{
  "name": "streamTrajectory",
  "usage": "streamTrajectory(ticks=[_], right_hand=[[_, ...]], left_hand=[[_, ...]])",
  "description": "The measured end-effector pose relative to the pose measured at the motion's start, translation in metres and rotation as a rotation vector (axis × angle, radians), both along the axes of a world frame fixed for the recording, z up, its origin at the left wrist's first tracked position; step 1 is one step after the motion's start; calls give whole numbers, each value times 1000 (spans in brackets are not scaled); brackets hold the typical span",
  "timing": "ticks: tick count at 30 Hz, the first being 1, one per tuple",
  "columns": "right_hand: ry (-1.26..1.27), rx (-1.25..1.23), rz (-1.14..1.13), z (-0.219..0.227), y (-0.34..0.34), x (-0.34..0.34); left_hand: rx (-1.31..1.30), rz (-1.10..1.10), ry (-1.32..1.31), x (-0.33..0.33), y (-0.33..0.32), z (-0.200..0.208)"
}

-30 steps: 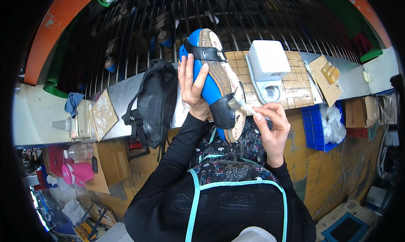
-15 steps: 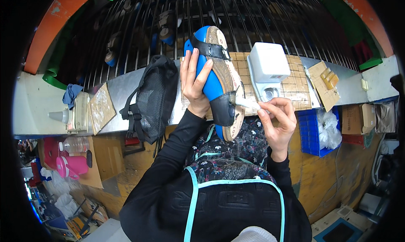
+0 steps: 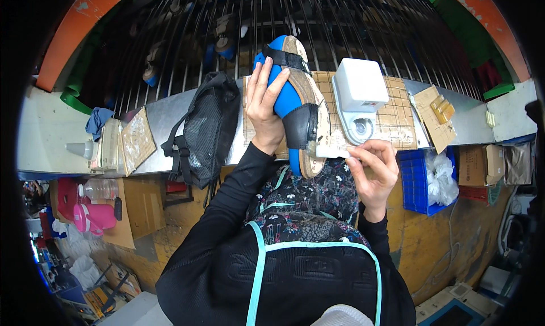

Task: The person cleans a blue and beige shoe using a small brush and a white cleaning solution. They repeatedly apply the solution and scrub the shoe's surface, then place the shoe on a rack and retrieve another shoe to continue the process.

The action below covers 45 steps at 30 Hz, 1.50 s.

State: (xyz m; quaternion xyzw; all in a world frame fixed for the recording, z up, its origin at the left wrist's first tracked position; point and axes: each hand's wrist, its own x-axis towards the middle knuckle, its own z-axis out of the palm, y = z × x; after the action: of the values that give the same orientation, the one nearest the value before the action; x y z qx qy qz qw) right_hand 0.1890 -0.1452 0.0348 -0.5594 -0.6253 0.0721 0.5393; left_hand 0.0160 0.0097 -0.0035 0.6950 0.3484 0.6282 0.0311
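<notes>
Left grip [image 3: 264, 113] clasps sandal [image 3: 313, 92] while right grip [image 3: 376, 174] pinches brush [image 3: 331, 152], now lower along strap [image 3: 298, 128].

One left grip [image 3: 264, 115], one right grip [image 3: 376, 170], two total. One sandal [image 3: 307, 87] in left grip: two black straps [image 3: 298, 130] around one blue shoe last [image 3: 287, 100]. One white-handled brush [image 3: 332, 153] in right grip. One white container [image 3: 361, 83] beyond right grip. Left of left grip: one black mesh bag [image 3: 213, 127], then one speckled board [image 3: 137, 141], one blue cloth [image 3: 99, 122], one grey cone [image 3: 79, 150], one pink jug [image 3: 97, 218]. Right of right grip: one blue crate [image 3: 415, 185], one amber block [image 3: 442, 109].
</notes>
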Motion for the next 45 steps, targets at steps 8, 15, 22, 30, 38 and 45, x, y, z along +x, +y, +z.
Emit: streamTrajectory(ticks=[8, 15, 22, 30, 38, 45], right_hand=[[265, -17, 18, 1, 19, -3], [365, -157, 75, -3, -4, -9], [248, -138, -39, -5, -2, -16], [23, -110, -159, 3, 3, -18], [-5, -23, -176, 1, 5, -19], [134, -15, -35, -2, 7, -14]], left_hand=[[-127, -40, 6, 4, -3, 4], [-190, 27, 50, -7, 3, -7], [-183, 78, 100, -8, 2, -12], [-144, 133, 152, -14, 2, -12], [-137, 137, 151, -16, 5, -12], [-207, 125, 157, -13, 2, -8]])
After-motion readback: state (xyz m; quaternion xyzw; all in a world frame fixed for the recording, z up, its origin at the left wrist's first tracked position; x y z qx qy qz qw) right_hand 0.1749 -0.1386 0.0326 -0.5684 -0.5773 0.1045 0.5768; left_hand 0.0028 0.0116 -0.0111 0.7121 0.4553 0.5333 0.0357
